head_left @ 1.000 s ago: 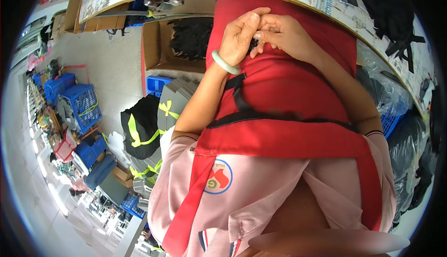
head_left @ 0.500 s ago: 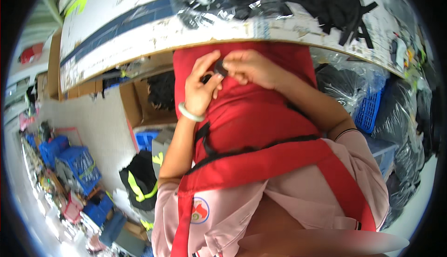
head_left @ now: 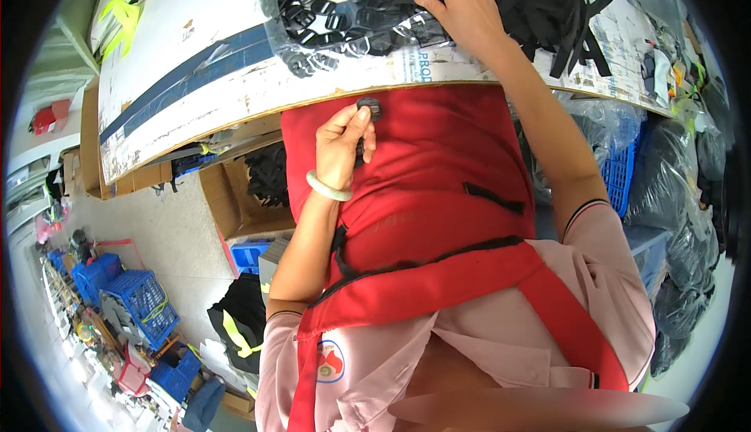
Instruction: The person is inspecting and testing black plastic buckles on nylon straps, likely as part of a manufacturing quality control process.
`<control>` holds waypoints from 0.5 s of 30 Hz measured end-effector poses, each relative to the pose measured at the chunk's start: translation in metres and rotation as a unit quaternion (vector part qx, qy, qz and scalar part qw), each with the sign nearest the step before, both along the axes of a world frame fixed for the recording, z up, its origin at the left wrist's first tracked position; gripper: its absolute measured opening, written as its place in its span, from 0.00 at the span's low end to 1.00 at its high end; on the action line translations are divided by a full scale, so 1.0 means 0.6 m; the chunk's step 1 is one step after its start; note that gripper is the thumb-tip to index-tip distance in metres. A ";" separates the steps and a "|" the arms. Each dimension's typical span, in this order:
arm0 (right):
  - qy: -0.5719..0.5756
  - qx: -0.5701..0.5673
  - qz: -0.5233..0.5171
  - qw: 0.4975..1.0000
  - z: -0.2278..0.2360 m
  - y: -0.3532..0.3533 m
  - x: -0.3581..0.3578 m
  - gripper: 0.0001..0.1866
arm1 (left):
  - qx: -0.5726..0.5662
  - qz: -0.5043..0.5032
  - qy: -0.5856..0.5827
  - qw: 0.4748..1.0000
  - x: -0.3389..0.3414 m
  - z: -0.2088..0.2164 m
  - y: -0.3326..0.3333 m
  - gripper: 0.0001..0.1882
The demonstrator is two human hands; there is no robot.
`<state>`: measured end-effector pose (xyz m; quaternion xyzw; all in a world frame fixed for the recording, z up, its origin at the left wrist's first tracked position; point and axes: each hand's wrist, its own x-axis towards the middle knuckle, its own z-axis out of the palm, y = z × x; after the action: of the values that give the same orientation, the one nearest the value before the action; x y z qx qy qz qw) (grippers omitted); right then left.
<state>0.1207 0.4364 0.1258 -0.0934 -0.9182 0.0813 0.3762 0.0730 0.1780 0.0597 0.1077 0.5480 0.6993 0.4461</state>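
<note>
The buckle, one small black plastic piece, sits pinched between the thumb and fingertips of the left hand, just below the near edge of the table and over the red apron. A short black strap seems to hang from it behind the fingers, which would explain why the hand holds it up off the lap rather than laying it down. One pale green bangle circles that wrist.

The right hand reaches far over the table, fingers curled down onto a clear plastic bag of black buckles; whether it has closed on one I cannot tell. The bag lies open within easy reach, likely as the stock. The buckles in it are too many and too tangled to count. To the right of it lies a heap of black webbing, again uncountable.

On the floor at the left, under the table, one open cardboard box holds more black parts. Farther left stand at least three blue crates, and near them one black bundle tied with yellow-green tape.
</note>
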 end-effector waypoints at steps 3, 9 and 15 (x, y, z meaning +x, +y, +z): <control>-0.081 0.021 0.024 0.996 -0.021 -0.006 -0.004 0.10 | -0.020 0.014 0.006 1.000 0.000 0.006 0.001 0.11; -0.190 -0.657 0.206 0.700 -0.019 -0.187 0.051 0.11 | -0.010 0.061 0.073 0.995 -0.004 0.009 -0.018 0.08; -0.217 -0.763 0.126 0.596 -0.054 -0.199 0.066 0.10 | -0.026 0.085 0.128 0.988 0.004 0.002 -0.021 0.07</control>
<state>0.1604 0.3169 0.0934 -0.2448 -0.5790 0.7757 -0.0563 0.0752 0.1652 0.0608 0.1377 0.6260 0.7004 0.3140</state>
